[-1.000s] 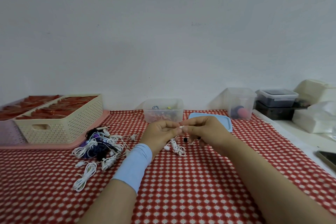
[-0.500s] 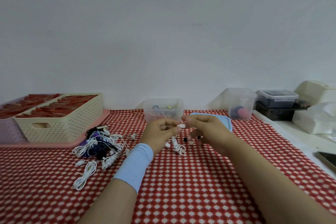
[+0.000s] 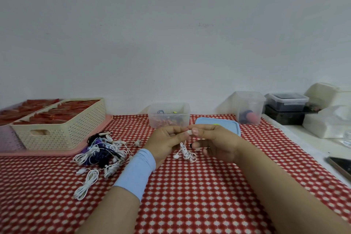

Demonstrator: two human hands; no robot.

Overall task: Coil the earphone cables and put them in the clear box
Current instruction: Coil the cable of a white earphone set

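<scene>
My left hand (image 3: 167, 141) and my right hand (image 3: 216, 141) meet above the checked tablecloth, both pinching one end of a white earphone cable (image 3: 185, 151). The rest of that cable hangs down in a loose bundle onto the cloth between my hands. The clear box (image 3: 169, 115) stands just behind my hands, with a few coloured items inside. Its blue lid (image 3: 218, 124) lies flat to the right of it. A pile of tangled white and dark earphone cables (image 3: 102, 151) lies to the left of my left wrist.
A cream perforated basket (image 3: 62, 131) on a pink tray (image 3: 39, 153) fills the left side. A taller clear container (image 3: 248, 107), a dark lidded box (image 3: 286, 101) and white containers (image 3: 326, 121) stand at the right. A dark phone (image 3: 341, 165) lies at the right edge.
My hands have stayed together, pinching the cable end, and have shifted only slightly. The hanging bundle has swung a little beneath them.
</scene>
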